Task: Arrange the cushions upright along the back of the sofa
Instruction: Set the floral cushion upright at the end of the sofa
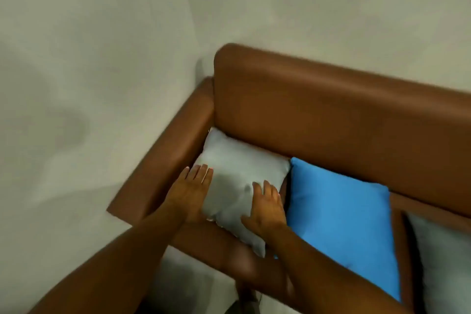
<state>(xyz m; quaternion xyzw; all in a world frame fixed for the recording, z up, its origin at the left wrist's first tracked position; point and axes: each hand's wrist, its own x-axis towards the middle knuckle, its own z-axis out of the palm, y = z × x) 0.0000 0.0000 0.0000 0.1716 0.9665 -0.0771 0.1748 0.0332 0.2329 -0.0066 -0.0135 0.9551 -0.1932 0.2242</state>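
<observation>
A light grey cushion [238, 173] leans against the back of the brown leather sofa [331, 115], tucked into the corner by the left armrest. My left hand [191, 190] lies flat on the cushion's left edge with fingers extended. My right hand [267, 208] rests flat on its lower right part, fingers spread. Right of it a blue cushion [341, 216] leans against the sofa back. A second grey cushion [443, 262] shows at the frame's right edge, partly cut off.
The sofa's left armrest [165, 166] runs beside the grey cushion. Pale walls [102, 58] meet in a corner behind the sofa. A light floor [183, 283] shows below the seat's front edge.
</observation>
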